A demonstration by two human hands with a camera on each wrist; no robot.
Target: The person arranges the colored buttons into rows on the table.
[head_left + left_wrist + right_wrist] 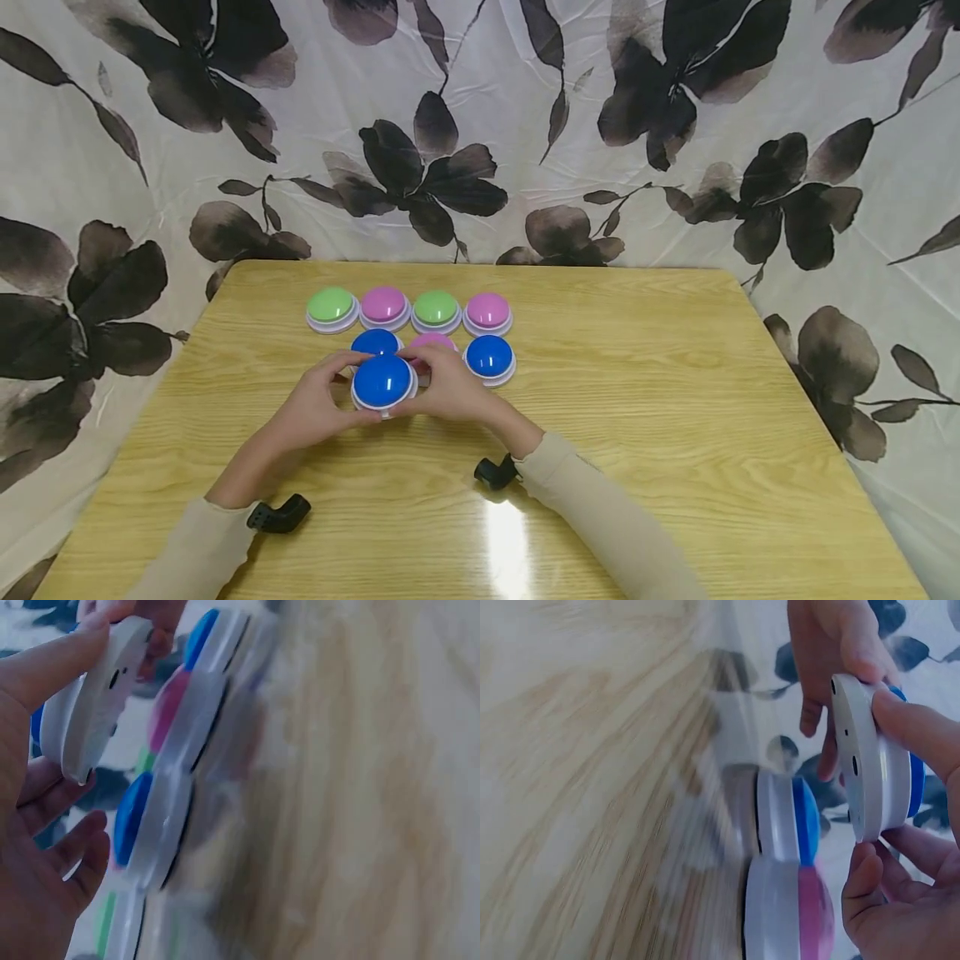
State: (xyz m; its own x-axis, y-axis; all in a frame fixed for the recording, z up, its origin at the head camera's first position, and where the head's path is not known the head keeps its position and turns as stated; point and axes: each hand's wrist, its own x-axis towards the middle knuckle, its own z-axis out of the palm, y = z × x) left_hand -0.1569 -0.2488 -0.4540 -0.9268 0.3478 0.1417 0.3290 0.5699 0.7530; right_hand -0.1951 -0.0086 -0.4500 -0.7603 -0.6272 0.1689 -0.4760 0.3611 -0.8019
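A blue dome push button (382,381) with a round white base is held up off the table between both hands. My left hand (311,410) grips its left side, thumb at the near edge and fingers at the far edge. From the other side my right hand (452,390) grips the same rim. Both wrist views show the white underside of the held button (862,761), with small dark holes, raised above the tabletop. Just behind it stand another blue button (375,340) and a pink button (433,341), each partly hidden. A third blue button (489,357) sits right of them.
Behind these runs a back row: a green button (330,305), a pink button (384,304), a second green button (436,308) and a second pink button (487,310). All rest on a wooden table (660,400). A floral cloth (547,183) hangs beyond its far edge.
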